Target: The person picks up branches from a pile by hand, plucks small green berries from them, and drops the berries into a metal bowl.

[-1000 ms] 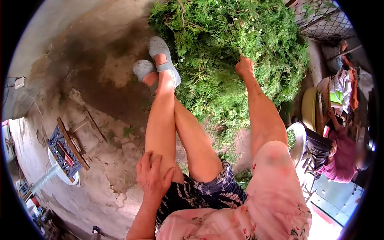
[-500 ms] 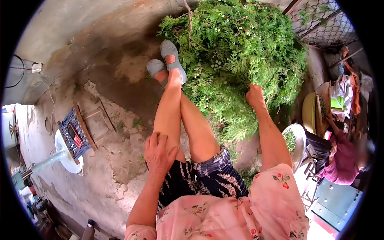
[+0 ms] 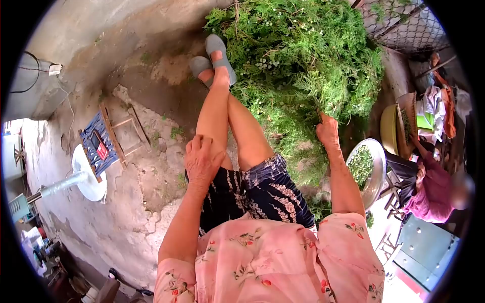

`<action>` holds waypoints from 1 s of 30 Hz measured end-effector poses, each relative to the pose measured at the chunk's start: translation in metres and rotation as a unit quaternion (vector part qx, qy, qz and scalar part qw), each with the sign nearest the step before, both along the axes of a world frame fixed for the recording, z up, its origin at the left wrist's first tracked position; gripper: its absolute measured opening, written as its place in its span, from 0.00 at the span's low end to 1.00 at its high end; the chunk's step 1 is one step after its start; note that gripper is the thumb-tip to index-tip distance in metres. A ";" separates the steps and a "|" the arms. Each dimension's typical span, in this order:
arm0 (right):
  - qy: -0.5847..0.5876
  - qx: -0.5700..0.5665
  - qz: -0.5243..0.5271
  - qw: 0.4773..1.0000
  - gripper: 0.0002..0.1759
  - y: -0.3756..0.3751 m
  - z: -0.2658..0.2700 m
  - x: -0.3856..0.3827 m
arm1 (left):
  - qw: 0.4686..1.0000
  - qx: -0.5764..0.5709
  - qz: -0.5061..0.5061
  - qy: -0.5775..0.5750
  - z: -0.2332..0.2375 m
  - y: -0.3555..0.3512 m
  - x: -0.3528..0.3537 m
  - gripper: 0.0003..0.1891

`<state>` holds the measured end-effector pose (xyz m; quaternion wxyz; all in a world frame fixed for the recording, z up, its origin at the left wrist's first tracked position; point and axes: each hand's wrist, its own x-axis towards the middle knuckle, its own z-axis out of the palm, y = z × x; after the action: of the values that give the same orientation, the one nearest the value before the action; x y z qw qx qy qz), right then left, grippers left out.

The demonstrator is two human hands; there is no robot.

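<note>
A big pile of green evergreen branches [image 3: 298, 55], dotted with small pale cones, lies beyond my legs. At its near edge my right hand [image 3: 328, 132] is closed around the stem of an evergreen branch; the stem's tip end merges with the pile, so its extent is hard to make out. My left hand [image 3: 203, 160] lies on my knee, fingers loosely spread, holding nothing. Close by my right forearm stands a wide metal bowl [image 3: 380, 174] with small green pieces [image 3: 360, 167] in it.
Left, a small stool [image 3: 113, 136] with a woven seat bears a red-and-black device [image 3: 100, 149]; a white fan-like stand [image 3: 81, 169] is beside it. At right, another person [image 3: 429, 194] sits near a yellow basin [image 3: 389, 132]. Wire mesh [image 3: 419, 33] stands behind.
My right hand has drawn slightly back toward me, still gripping at the pile's edge. The view has shifted, showing more of the metal bowl. My left hand stays on my knee.
</note>
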<state>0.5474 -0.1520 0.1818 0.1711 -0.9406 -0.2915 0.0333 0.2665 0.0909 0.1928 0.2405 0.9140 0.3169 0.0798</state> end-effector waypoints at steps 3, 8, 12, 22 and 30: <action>0.020 0.020 0.006 1.000 0.24 -0.011 -0.007 -0.020 | 1.000 -0.002 0.004 0.007 -0.001 0.000 0.000 0.24; 0.057 -0.082 -0.048 0.994 0.31 -0.024 -0.068 -0.035 | 1.000 -0.009 0.007 0.006 -0.003 0.002 0.002 0.24; 0.135 -0.128 -0.109 0.976 0.34 -0.013 -0.082 -0.026 | 1.000 -0.013 -0.004 0.009 -0.006 0.005 0.006 0.25; 0.012 0.254 -0.039 0.966 0.09 0.112 -0.016 0.005 | 1.000 -0.013 -0.004 0.019 -0.004 0.009 0.013 0.24; 0.521 0.526 -0.293 0.604 0.09 0.206 -0.045 0.026 | 1.000 0.007 -0.006 0.016 -0.007 0.008 0.010 0.25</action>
<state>0.5736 0.0539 0.1370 0.7602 -0.5464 0.1708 0.3071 0.2765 0.0992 0.1859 0.2292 0.9187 0.3147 0.0663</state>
